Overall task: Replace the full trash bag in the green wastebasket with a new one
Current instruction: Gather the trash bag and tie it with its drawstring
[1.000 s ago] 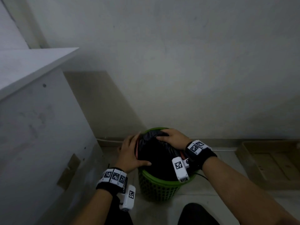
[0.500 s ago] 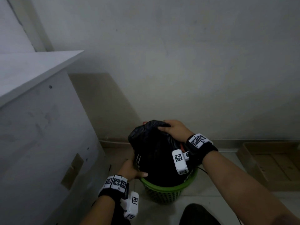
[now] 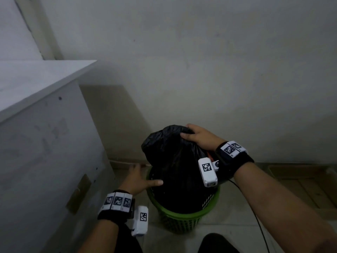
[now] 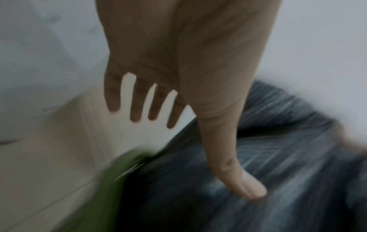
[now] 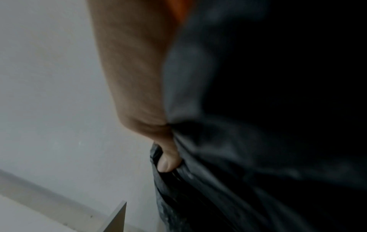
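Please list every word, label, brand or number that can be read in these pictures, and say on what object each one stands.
No readable text in any view.
The wristbands and wrist cameras carry only black-and-white square code markers, no letters.
The black trash bag and green wastebasket show no label.

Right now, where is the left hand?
Head view: the left hand is open at the green wastebasket's left rim, thumb against the black trash bag.

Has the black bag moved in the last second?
Yes. The bag has risen well above the basket rim, lifted by the right hand.
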